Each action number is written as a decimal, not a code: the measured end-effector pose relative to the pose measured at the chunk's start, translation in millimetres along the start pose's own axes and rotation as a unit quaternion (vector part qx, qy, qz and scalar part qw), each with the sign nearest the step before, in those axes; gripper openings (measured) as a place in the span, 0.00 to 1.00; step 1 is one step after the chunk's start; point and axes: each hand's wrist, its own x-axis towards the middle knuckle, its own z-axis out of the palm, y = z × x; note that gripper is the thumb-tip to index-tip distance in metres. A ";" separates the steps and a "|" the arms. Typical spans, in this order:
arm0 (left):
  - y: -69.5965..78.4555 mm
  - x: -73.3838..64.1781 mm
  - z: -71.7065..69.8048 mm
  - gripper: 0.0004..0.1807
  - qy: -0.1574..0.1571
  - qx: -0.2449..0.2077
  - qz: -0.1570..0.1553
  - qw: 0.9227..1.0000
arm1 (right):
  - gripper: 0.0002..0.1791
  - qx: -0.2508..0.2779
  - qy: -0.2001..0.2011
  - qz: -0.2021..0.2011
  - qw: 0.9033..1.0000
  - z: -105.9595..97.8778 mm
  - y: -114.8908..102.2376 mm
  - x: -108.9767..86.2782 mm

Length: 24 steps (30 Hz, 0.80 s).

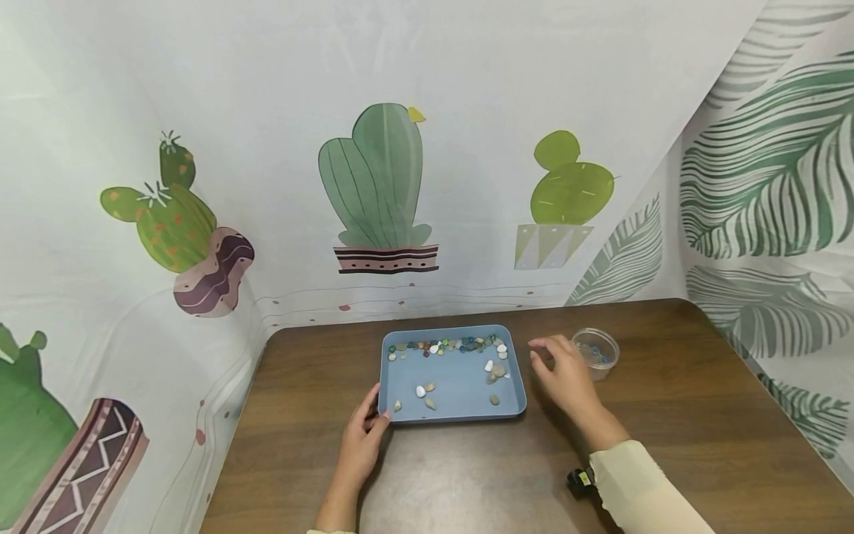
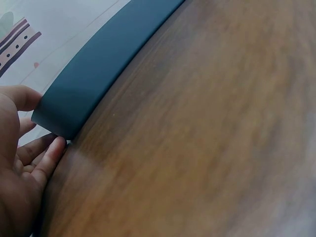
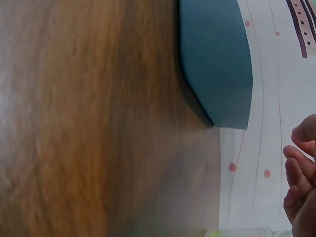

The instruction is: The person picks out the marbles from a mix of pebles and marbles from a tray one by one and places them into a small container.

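Observation:
A blue rectangular tray lies on the table, its side wall showing in the left wrist view. Small colourful stones line its far edge, and several pale pebbles lie elsewhere in it. My left hand grips the tray's near left corner, thumb at the rim and fingers along the side. Right of the tray, my right hand hovers with loosely bent fingers and nothing visible in them. Beside it stands a round clear plastic tub with a few bluish pieces inside, partly hidden by the hand.
The brown wooden table ends at a wall cloth printed with cacti and leaves. A small black object with a yellow-green mark shows at the right sleeve.

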 end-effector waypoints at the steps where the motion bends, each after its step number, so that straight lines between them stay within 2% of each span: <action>1: -0.2 0.1 0.2 0.31 0.000 -0.001 0.000 1.000 | 0.09 0.001 -0.005 -0.002 1.000 1.3 -1.1 0.2; 7: 0.4 -0.4 1.0 0.31 0.002 -0.002 0.001 1.000 | 0.10 0.000 -0.028 -0.006 1.000 11.1 -4.6 1.9; 15: 2.7 -1.5 0.8 0.31 0.005 -0.004 0.006 1.000 | 0.13 -0.013 -0.085 0.023 0.996 22.8 -10.3 8.0; 24: 1.1 0.2 0.3 0.31 0.001 0.003 -0.002 1.000 | 0.13 -0.027 -0.094 0.002 0.995 36.2 -13.3 15.1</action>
